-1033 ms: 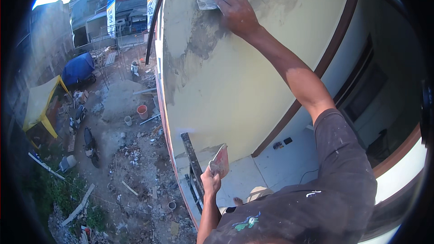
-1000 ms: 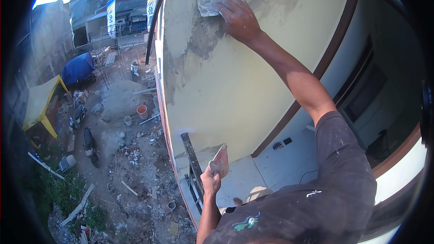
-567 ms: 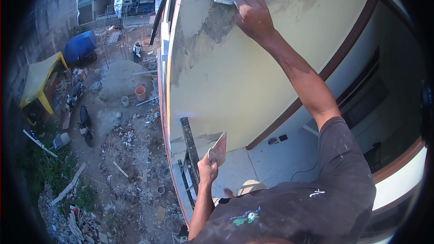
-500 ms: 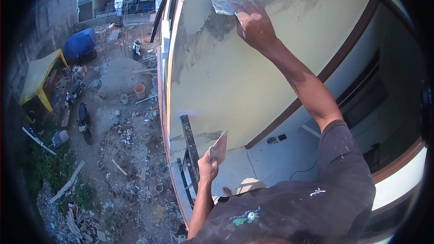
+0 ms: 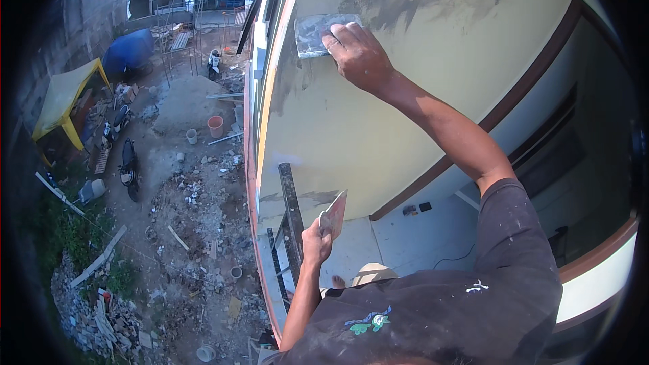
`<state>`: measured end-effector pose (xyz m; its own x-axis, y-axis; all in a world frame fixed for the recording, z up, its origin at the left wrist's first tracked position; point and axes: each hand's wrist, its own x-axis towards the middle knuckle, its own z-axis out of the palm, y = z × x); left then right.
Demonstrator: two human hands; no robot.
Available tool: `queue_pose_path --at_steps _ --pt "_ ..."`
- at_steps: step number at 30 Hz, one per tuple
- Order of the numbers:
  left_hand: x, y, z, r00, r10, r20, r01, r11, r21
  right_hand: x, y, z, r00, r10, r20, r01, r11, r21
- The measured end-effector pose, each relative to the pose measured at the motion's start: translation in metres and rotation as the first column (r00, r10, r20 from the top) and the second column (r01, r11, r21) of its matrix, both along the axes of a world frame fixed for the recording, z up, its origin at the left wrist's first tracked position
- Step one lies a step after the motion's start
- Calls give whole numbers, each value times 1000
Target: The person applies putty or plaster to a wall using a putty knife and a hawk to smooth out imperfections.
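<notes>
My right hand (image 5: 362, 59) is closed on a flat, rectangular putty scraper (image 5: 309, 35) smeared with grey-white paste. The scraper lies nearly flat against the pale yellow wall (image 5: 385, 128), close to its left edge; I cannot tell if the whole blade touches. Grey streaks of filler (image 5: 399, 1) mark the wall above and right of it. Low in front of my body, my left hand (image 5: 316, 245) grips a second flat scraper (image 5: 332, 215), reddish with a pale edge and tilted upward, away from the wall. Its handle is hidden by my fingers.
A dark, paint-spotted ladder (image 5: 291, 196) stands beside my left hand. Just left, the ledge (image 5: 255, 182) drops to rubble-strewn ground (image 5: 182, 230) with motorbikes and buckets. A brown-framed opening (image 5: 541, 47) is on the right. A cable (image 5: 454, 257) lies on the pale floor (image 5: 405, 243).
My right hand has moved down and left along the wall, and its scraper now shows its broad face. My left hand with the other scraper has shifted only slightly.
</notes>
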<state>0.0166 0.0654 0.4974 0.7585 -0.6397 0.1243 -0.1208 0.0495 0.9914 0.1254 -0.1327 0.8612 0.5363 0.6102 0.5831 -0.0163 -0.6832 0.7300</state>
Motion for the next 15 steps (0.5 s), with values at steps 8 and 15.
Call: queue_pose_path --at_steps 8,15 --pt "7 16 -1 883 -72 -463 -135 907 -398 -90 32 -50 966 59 -252 102 806 582" --pt "87 82 155 923 222 -315 -381 647 -660 -150 18 -62 997 -40 -72 78 176 981"
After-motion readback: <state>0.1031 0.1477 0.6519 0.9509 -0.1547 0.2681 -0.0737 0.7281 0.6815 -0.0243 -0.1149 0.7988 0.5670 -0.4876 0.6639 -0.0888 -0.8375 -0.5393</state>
